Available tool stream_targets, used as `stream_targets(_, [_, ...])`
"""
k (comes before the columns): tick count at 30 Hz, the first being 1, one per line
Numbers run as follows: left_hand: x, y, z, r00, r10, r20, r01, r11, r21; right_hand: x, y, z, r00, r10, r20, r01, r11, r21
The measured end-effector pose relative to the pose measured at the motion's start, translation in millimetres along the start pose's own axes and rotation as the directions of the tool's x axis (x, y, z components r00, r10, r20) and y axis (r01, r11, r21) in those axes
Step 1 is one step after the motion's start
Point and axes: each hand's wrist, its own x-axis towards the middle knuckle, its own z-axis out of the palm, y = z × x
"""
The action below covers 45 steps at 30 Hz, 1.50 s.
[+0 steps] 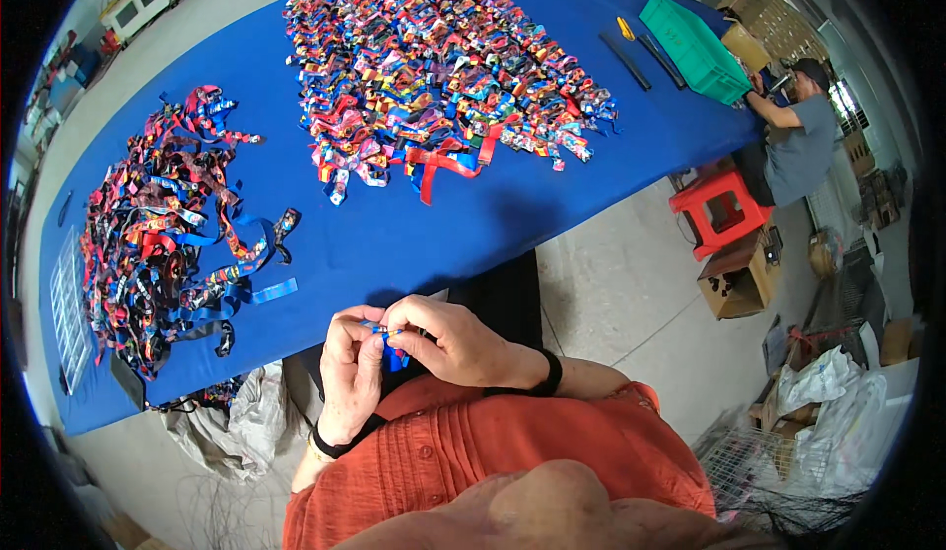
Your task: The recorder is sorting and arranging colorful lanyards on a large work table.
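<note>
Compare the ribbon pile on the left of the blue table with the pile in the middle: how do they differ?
The left pile is loose and tangled, with long strands trailing out; the middle pile is made of short folded pieces laid in a dense, flat spread. The middle pile covers more of the blue table. Both show the same multicoloured printed ribbon.

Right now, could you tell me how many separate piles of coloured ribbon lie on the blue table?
2: a loose tangled pile at the table's left end, and a wider spread pile toward its middle.
</note>
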Motion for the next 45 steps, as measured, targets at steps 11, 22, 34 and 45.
stream_targets(11, [-13, 18, 1, 0.991, -0.088, 0.096, 0.108, 0.970, -0.216, -10, -15, 5, 0.997, -0.055, -0.049, 0.057, 0.998, 0.027])
stream_targets(22, [-21, 36, -10, 0.971, -0.156, 0.182, 0.217, 0.895, -0.390, -16, -23, 5, 0.992, -0.102, -0.076, 0.100, 0.995, -0.027])
stream_targets(34, [-19, 28, -12, 0.967, -0.196, 0.163, 0.250, 0.859, -0.446, -11, -19, 9, 0.995, -0.061, -0.084, 0.059, 0.998, -0.026])
stream_targets(45, [-9, 19, -17, 0.946, -0.277, 0.169, 0.321, 0.875, -0.363, 0, -4, 2, 0.989, -0.143, -0.047, 0.135, 0.980, -0.145])
